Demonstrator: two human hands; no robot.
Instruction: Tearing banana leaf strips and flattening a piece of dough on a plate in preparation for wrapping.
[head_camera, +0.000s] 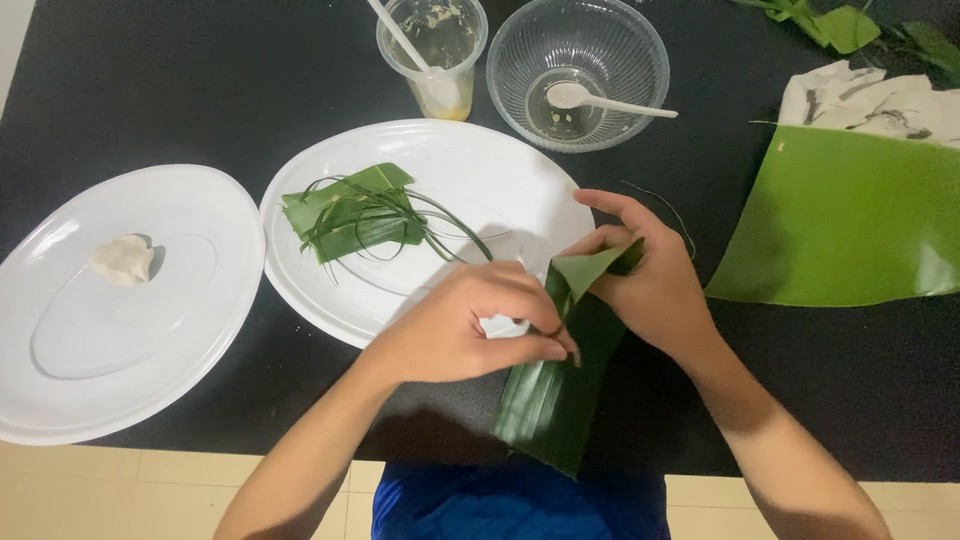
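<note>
Item held: long dark green leaf strip (550, 395), folded at its upper end into a small cone-like pocket.
Long axis: runs from the near table edge, low in the view, up and slightly rightward toward the hands; the folded tip points away from the person, the free tail toward the blue-clad lap.
Position: over the black table (200, 90), just right of the middle white plate (500, 170), its tail hanging past the table edge.
Left hand (460, 330): fingers curled and pinching the leaf's left edge at the fold, thumb and forefinger tips together.
Right hand (650, 285): fingers wrapped around the folded top from the right, forefinger extended above it; the grip behind the leaf is probably closed, though hidden.
Middle plate contents: leaf pieces with thin grassy strips (355, 215).
Left plate (150, 360): one pale dough lump (123, 259).
Far side: clear cup (435, 60) with spoon, clear bowl (578, 70) with white spoon.
Right: broad bright green leaf sheet (850, 220), well apart from the hands.
</note>
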